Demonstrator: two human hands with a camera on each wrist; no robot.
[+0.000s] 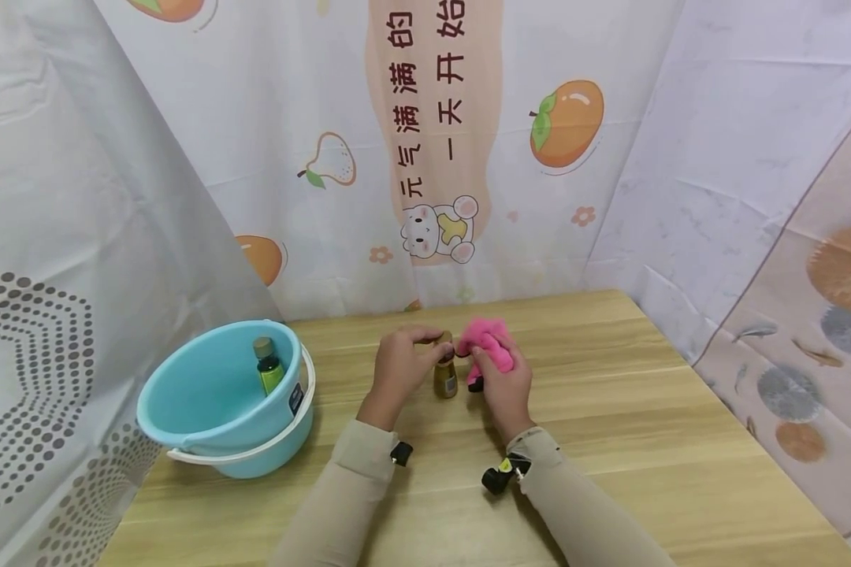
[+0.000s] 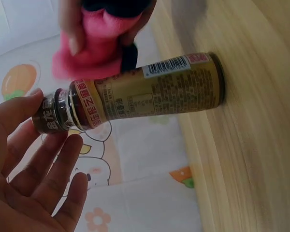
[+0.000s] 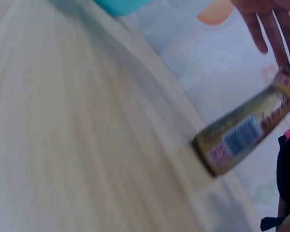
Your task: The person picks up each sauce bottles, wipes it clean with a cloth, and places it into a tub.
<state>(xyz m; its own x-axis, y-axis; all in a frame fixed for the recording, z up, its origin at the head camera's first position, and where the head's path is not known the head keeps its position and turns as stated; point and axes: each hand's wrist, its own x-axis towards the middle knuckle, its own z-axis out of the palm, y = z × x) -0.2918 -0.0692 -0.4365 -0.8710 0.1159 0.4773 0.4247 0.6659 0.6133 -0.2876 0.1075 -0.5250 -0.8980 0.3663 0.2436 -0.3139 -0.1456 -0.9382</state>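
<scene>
A small bottle (image 1: pixel 445 383) with a gold label and brown cap stands upright on the wooden table. At its top, my left hand (image 1: pixel 401 364) pinches the cap (image 2: pixel 47 116) between thumb and index finger, the other fingers spread apart in the left wrist view. A fuzzy pink cloth (image 1: pixel 488 331) with black trim is bunched in my right hand (image 1: pixel 508 391), just right of the bottle. The left wrist view has the cloth overlapping the bottle's edge near its neck. Barcode and printed text show on the label.
On the left of the table (image 1: pixel 610 441) stands a light blue bucket (image 1: pixel 198 386) with a white handle. Inside it leans a dark bottle (image 1: pixel 270 370) with a green-yellow label. A printed curtain (image 1: pixel 291 94) hangs along the table's back edge.
</scene>
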